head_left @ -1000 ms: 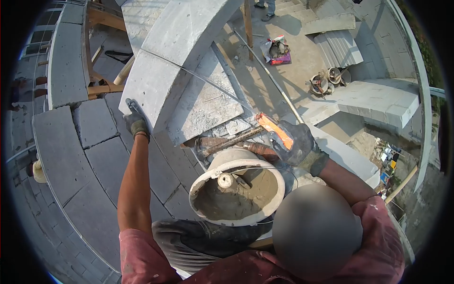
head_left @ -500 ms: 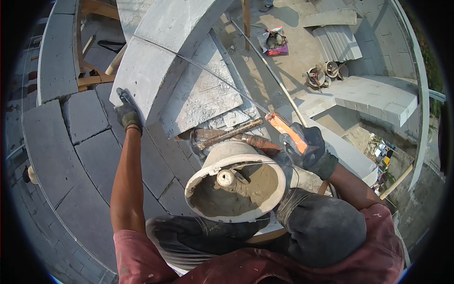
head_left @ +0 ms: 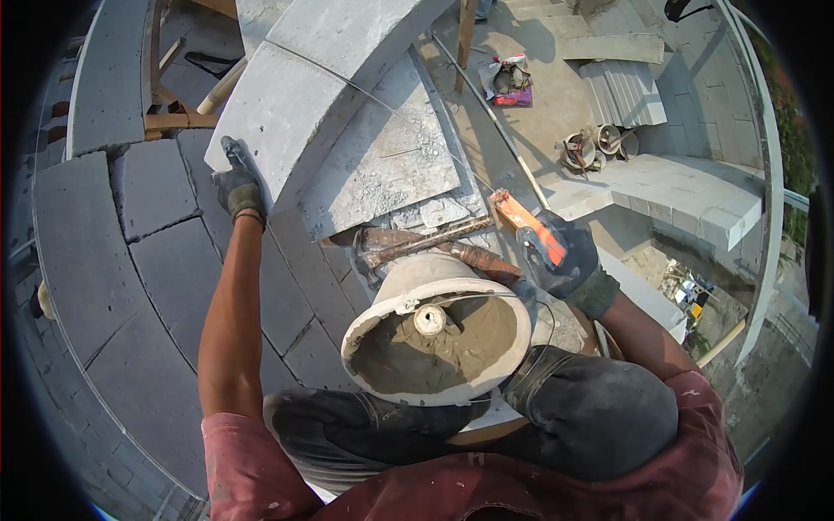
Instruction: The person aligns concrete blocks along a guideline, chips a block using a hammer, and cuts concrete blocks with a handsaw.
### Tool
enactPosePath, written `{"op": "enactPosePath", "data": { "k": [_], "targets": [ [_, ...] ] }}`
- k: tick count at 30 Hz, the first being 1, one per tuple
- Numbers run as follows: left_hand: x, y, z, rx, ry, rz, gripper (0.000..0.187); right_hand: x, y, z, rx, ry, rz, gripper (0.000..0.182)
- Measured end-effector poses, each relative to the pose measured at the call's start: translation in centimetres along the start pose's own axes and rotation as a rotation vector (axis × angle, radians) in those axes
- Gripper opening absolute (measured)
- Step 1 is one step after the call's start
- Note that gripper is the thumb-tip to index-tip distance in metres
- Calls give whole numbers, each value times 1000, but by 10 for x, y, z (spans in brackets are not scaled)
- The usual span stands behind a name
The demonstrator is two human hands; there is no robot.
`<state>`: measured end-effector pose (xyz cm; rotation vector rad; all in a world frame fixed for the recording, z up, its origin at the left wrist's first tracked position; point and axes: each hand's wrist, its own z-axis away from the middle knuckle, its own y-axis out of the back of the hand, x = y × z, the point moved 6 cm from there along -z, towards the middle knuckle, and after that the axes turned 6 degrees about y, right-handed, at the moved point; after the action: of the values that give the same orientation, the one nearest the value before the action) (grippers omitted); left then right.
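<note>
Head view: the gloved left hand (head_left: 238, 187) is pressed flat against the curved concrete block (head_left: 291, 122); an orange spirit level (head_left: 532, 231) is gripped by the right hand (head_left: 563, 260), beside the mortar bucket (head_left: 434, 330).

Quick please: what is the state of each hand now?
Left hand: open, pressed on the concrete block.
Right hand: closed, holding the orange tool.

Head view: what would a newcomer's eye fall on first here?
The mortar bucket in the centre, just in front of the person's knees. Right of it, the gloved right hand holds an orange tool. On the left, the gloved left hand presses against a pale concrete block.
</note>
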<state>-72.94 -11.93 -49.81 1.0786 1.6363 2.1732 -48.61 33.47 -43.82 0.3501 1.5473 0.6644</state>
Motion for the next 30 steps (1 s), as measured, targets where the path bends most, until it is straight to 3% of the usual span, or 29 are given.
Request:
{"op": "enactPosePath", "data": {
  "k": [2, 5, 8, 10, 11, 12, 14, 15, 16, 18, 22, 23, 25, 26, 28, 29, 30],
  "targets": [
    [-6, 7, 8, 20, 5, -21, 101, -3, -23, -56, 132, 141, 252, 18],
    [-2, 5, 4, -14, -38, -38, 101, -6, -29, -92, 258, 87, 215, 13],
    [-2, 5, 7, -20, -22, 36, 100, 5, -22, -45, 152, 92, 78, 10],
    [-9, 8, 4, -11, 5, 23, 99, -9, 5, 17, 86, -65, -7, 27],
    [-7, 7, 7, -35, 0, 12, 99, -8, 13, 35, 32, -45, 68, 29],
    [-1, 6, 7, -54, -12, 2, 99, -4, 13, 39, -13, -23, 141, 31],
    [-4, 1, 4, -40, -26, 4, 100, 6, -6, 9, 62, 276, 436, 23],
    [-11, 1, -1, -17, -10, -22, 101, 28, -17, -26, 101, -43, -68, 19],
    [-8, 0, -3, 3, -7, -27, 102, 8, -23, -59, 83, 54, 203, 14],
    [-7, -3, -9, 32, -36, -15, 102, -11, -25, -92, 241, 46, 93, 15],
    [-9, 1, -6, -8, -8, -31, 104, 6, -11, -31, 44, -28, 200, 17],
    [-10, 0, -6, -4, -52, -33, 105, 38, -18, 16, 24, -274, -208, 19],
    [-8, 0, 3, 7, -14, -21, 105, 60, -35, 26, -5, -519, -601, 20],
    [-4, 2, 3, 20, -3, -15, 105, 46, -28, 3, 186, -199, -428, 19],
    [-14, -2, -2, 12, 11, -48, 105, 8, -24, -68, 92, -6, 118, 21],
    [-17, -2, -3, 13, 4, -63, 105, -9, -32, -114, 176, 118, 111, 24],
    [-8, 1, -2, 19, -10, -60, 104, -3, -44, -137, 138, 44, 227, 26]
  ]
}}
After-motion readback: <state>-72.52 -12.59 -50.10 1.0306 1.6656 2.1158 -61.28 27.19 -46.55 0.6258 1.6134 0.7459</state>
